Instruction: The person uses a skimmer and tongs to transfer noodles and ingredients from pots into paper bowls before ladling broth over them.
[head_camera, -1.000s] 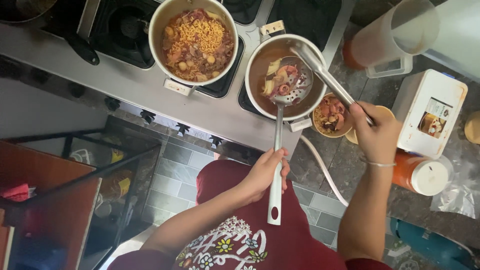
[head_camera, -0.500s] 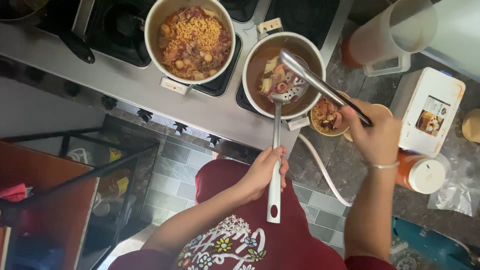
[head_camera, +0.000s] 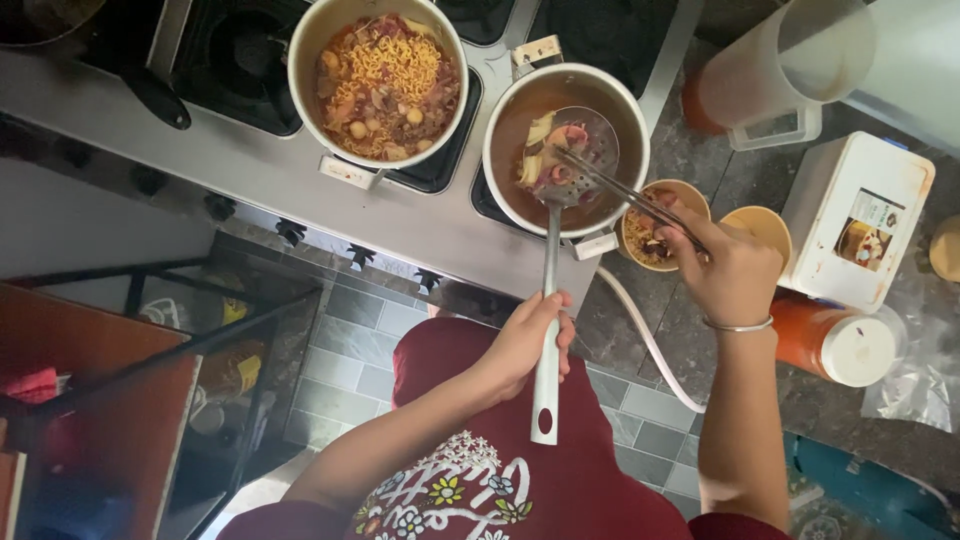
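My left hand (head_camera: 528, 338) grips the white handle of a slotted metal skimmer (head_camera: 566, 165), held over the right pot (head_camera: 525, 105) of reddish broth. Pieces of food lie in the skimmer's bowl. My right hand (head_camera: 732, 270) holds metal chopsticks (head_camera: 625, 195), their tips touching the food in the skimmer. Just under the chopsticks a small paper bowl (head_camera: 678, 192) with noodles and toppings stands beside the pot. A second pot (head_camera: 378, 82), full of noodles, balls and meat, sits on the burner to the left.
An empty paper bowl (head_camera: 758, 224) stands by my right hand. Beyond it are a white box (head_camera: 855, 220), an orange-filled lidded container (head_camera: 835, 340) and a clear plastic jug (head_camera: 775, 75). A white hose (head_camera: 645, 340) hangs below the steel stove (head_camera: 250, 170).
The camera view shifted slightly. My right hand and the chopsticks moved down and left, from above the pot's rim to the food in the skimmer. The left hand kept the skimmer steady.
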